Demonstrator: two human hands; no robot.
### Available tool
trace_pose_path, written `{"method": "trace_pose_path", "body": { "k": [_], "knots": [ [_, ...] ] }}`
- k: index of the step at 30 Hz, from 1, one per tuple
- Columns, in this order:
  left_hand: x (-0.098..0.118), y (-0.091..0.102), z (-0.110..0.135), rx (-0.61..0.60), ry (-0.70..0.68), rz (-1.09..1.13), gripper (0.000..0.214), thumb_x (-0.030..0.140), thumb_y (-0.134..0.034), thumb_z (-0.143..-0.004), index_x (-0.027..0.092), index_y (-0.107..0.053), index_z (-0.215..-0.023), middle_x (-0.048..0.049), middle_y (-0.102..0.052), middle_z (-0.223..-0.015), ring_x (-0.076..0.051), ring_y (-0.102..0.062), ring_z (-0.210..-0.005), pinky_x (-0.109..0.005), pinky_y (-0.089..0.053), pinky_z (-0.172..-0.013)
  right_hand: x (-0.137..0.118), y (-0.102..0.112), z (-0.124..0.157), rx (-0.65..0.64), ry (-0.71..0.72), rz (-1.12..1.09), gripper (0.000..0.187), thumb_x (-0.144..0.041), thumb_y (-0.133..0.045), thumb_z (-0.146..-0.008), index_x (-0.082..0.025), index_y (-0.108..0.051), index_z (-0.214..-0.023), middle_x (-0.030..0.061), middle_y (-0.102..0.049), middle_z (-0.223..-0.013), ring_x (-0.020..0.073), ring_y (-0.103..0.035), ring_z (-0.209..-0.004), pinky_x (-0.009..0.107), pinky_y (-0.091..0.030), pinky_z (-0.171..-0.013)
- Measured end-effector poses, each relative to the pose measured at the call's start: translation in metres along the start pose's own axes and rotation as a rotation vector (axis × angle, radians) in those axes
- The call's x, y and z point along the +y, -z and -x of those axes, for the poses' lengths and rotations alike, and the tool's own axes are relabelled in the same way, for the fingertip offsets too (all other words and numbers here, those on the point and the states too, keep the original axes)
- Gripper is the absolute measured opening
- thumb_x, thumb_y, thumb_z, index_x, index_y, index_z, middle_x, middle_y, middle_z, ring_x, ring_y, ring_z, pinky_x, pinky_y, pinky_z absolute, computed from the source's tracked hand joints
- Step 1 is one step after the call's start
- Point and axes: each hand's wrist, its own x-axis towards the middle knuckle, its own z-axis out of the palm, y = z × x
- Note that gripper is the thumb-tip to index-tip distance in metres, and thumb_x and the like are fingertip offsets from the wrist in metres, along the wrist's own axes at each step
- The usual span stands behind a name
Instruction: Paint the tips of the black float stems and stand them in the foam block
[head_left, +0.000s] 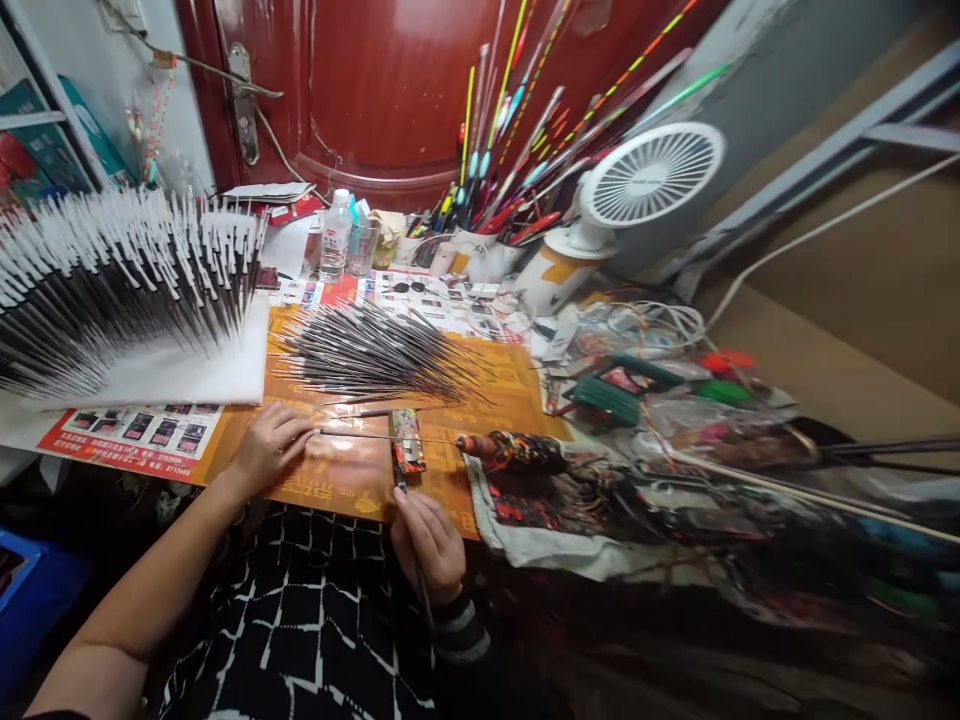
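Well apart, the two hands work on an orange printed mat [352,480] — the left hand [268,450] pinches one end of a thin dark rod [382,435], which runs sideways across the mat into a patterned cylindrical holder [511,452]. The right hand [427,545], nearer that holder, grips a slim stick [424,600] at the mat's near edge — a small patterned box [406,440] sits just above it, and a bundle of dark stems [367,350] lies on the mat's far side

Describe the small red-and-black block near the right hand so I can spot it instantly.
On the orange printed mat, below the heap of thin sticks, find the person's right hand. Just above it lies the small red-and-black block, short and stubby, with a thin rod crossing it.
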Motion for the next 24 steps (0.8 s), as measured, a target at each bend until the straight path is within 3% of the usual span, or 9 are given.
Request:
{"method": "trace_pose_path", "body": {
  "k": [7,24],
  "knots": [
    [-0.005,0.0,-0.001,-0.013,0.019,0.009,0.017,0.028,-0.056,-0.1,0.02,-0.071,-0.095,-0.005,-0.07,-0.088,-0.018,-0.06,-0.082,-0.033,-0.049,-0.076,0.01,-0.006,0.013,0.0,-0.024,0.096,0.06,-0.008,-0.059,-0.094,-0.019,-0.046,-0.151,0.0103,-0.076,-0.105,0.0213,-0.073,-0.095,0.035,-0.064,-0.083],
    [-0.003,0.003,-0.004,-0.01,-0.002,0.001,0.015,0.027,-0.058,-0.1,0.02,-0.07,-0.094,-0.0037,-0.07,-0.086,-0.017,-0.059,-0.079,-0.032,-0.049,-0.074,0.007,-0.009,0.008,-0.041,-0.043,0.151,0.06,-0.009,-0.057,-0.096,-0.018,-0.043,-0.153,0.0109,-0.076,-0.108,0.0215,-0.073,-0.096,0.035,-0.063,-0.085]
  ]
}}
